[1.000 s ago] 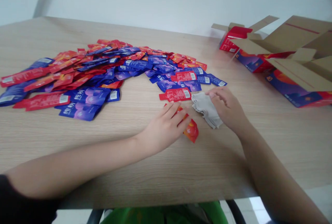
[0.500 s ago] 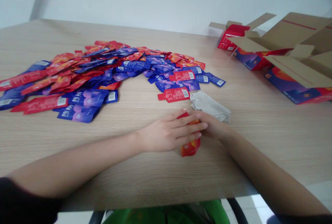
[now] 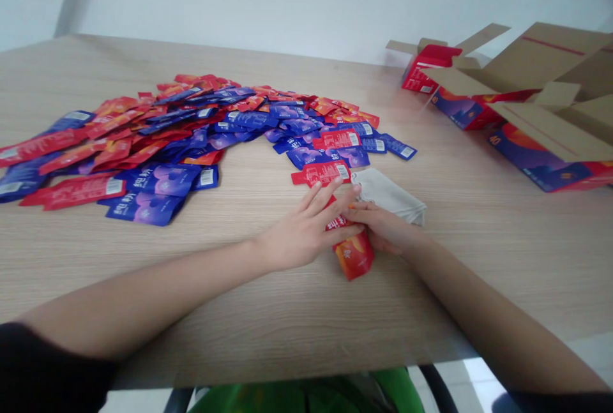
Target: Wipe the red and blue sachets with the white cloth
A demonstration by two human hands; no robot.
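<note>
A red and orange pouch lies on the table in front of me, its upper part partly hidden under my hands. Across its left side rests my left hand, palm down, with the fingers stretched out and spread. From the right, my right hand holds the pouch's edge, fingers bent and fingertips near those of my left hand. Just beyond my right hand is a folded pale grey cloth. A single red pouch lies beyond my left fingertips, face down with a barcode showing.
A wide heap of red and blue pouches spreads over the left and middle of the table. At the right stand open cardboard boxes, a small red one and larger blue and red ones. A pale wall rises behind.
My left hand has lifted slightly and spread its fingers, uncovering more of the pouch. The pouch has tilted, its lower end shifting a little to the right and away from me.
</note>
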